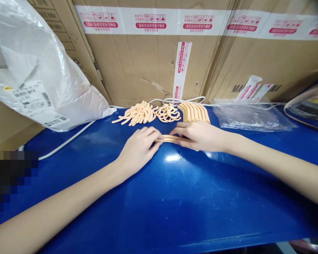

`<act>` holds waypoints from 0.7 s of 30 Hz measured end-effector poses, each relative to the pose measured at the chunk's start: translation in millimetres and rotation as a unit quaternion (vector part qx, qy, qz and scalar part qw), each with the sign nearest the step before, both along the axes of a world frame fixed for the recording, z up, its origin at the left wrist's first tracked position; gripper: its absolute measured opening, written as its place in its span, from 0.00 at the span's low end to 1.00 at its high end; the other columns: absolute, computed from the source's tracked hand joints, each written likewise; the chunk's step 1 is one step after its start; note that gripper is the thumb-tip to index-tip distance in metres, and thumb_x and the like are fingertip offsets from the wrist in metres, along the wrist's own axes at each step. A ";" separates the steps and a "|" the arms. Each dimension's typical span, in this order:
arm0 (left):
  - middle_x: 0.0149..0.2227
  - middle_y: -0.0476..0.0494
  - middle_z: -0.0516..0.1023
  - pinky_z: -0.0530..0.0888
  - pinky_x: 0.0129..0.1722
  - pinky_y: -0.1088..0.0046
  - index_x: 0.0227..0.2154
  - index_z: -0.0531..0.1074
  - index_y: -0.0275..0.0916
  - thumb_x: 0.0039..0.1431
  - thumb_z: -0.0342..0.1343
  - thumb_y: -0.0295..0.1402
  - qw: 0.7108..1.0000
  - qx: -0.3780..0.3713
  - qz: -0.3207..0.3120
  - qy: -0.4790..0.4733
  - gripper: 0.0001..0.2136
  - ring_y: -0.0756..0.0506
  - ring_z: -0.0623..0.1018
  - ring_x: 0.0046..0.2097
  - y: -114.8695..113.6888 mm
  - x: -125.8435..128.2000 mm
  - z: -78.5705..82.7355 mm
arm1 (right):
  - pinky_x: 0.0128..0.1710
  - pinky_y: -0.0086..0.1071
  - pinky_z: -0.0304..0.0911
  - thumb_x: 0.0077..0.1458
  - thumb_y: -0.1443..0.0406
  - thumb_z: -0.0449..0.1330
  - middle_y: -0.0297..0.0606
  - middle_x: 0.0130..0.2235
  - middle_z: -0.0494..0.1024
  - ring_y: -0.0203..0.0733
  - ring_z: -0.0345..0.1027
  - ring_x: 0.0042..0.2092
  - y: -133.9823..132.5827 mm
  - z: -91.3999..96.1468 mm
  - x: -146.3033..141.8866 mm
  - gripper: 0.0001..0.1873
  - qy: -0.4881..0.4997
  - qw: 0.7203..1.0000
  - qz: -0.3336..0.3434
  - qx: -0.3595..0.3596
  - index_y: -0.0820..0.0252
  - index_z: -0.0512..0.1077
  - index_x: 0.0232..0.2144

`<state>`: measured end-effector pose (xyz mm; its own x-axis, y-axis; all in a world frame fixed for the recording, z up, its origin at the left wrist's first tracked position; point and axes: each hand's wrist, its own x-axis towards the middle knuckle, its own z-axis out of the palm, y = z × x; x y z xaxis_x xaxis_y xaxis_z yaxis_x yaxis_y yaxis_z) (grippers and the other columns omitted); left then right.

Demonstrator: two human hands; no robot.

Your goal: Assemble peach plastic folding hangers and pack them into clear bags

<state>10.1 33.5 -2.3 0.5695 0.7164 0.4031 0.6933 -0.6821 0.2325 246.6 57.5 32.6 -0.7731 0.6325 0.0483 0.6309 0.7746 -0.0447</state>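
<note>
A curved, pale wood-coloured strip (pixel 168 138) lies low over the blue table (pixel 159 197), gripped at both ends. My left hand (pixel 140 147) pinches its left end between thumb and fingers. Around its right part my right hand (pixel 198 135) is closed, covering much of it; a tip shows below the palm. Just behind my hands are a loose pile of slim wavy pieces (pixel 139 113), a small heap of C-shaped hooks (pixel 168 113), and a neat row of wider curved strips (pixel 194 112), all the same pale colour.
Large cardboard boxes (pixel 143 63) wall off the back. A white plastic bag (pixel 42 70) with labels bulges at the left. Clear plastic bags (pixel 254 114) lie at the back right, near a transparent container (pixel 307 104). A white cable (pixel 69 141) runs along the table's back and left.
</note>
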 end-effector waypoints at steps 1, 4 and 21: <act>0.42 0.46 0.78 0.71 0.46 0.61 0.39 0.73 0.38 0.67 0.53 0.29 1.000 -0.003 0.001 0.000 0.05 0.42 0.76 0.45 -0.3 0.2 0.3 | 0.35 0.34 0.62 0.67 0.58 0.51 0.44 0.43 0.76 0.44 0.72 0.40 -2.7 -1.2 3.0 0.20 0.001 1.000 -0.003 0.008 0.63 0.73 0.53; 0.42 0.46 0.78 0.72 0.46 0.62 0.39 0.72 0.38 0.66 0.52 0.28 1.000 -0.010 0.002 -0.005 0.05 0.43 0.77 0.45 -1.5 1.0 1.2 | 0.38 0.37 0.65 0.67 0.55 0.51 0.45 0.44 0.74 0.47 0.72 0.42 -13.5 -4.9 12.4 0.23 0.003 1.000 -0.010 0.027 0.65 0.72 0.53; 0.42 0.45 0.79 0.73 0.47 0.64 0.38 0.75 0.38 0.57 0.56 0.24 0.968 -0.216 0.015 -0.123 0.08 0.46 0.77 0.44 7.3 2.4 4.8 | 0.41 0.36 0.67 0.67 0.56 0.53 0.41 0.42 0.76 0.43 0.72 0.42 -24.3 -28.7 23.6 0.17 0.152 0.987 -0.041 -0.015 0.61 0.73 0.45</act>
